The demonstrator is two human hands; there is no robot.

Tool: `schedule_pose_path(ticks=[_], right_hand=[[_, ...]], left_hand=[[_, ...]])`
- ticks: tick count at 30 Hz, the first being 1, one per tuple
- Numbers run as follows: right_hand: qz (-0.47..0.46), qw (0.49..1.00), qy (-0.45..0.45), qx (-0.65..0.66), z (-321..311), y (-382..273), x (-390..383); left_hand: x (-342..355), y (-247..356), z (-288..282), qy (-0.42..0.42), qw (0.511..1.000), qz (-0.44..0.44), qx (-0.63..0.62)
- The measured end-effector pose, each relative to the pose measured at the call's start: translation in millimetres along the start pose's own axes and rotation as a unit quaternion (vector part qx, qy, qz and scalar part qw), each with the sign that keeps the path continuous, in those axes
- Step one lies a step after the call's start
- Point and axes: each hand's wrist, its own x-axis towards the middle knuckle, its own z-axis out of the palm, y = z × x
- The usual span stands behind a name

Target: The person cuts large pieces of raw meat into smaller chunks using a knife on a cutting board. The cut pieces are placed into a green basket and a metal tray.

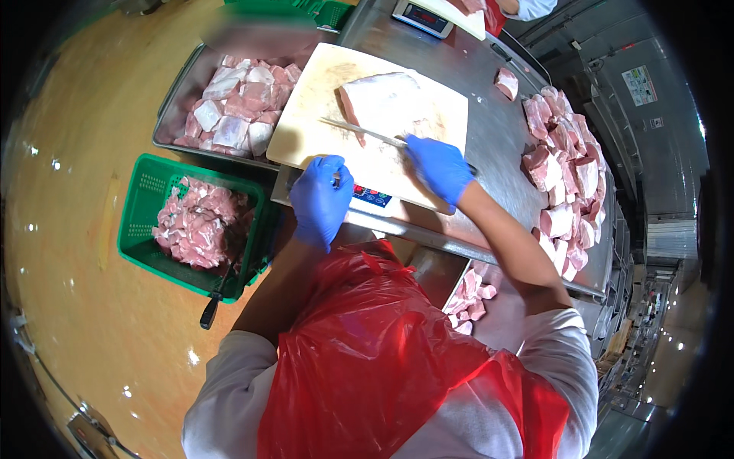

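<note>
A large pale slab of meat (384, 99) lies on the white cutting board (315, 92). My right hand (441, 170), in a blue glove, is closed round the handle of a knife (361, 131). The blade points left along the slab's near edge. Over the board's near left corner is my left hand (321, 200), also gloved in blue, its fingers curled inward. Whatever it may hold is hidden. Beneath the board a scale's button panel (371, 196) shows beside my left hand.
A metal tub (170, 126) of meat chunks stands left of the board, with a green basket (138, 222) of trimmings nearer; a black-handled tool (210, 312) hangs over its rim. Meat pieces (569, 172) are heaped on the right of the steel table (501, 138). Another person's sleeve (535, 8) shows beyond.
</note>
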Motion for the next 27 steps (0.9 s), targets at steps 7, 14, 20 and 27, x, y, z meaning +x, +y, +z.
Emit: schedule_pose_path(ticks=[7,14,20,27], right_hand=[[-0.034,0.998,0.035,-0.034,-11,118,-56],[0.086,0.958,0.201,0.188,0,81,-42],[0.104,0.976,0.167,0.088,6,38,-32],[0.044,0.989,0.108,0.093,7,-30,24]], left_hand=[[3,15,12,-0.012,0.998,0.059,-0.020],[45,29,76,-0.064,0.937,0.242,0.243],[71,-39,51,0.019,0.975,0.221,0.010],[77,-48,42,0.033,0.984,0.140,-0.108]])
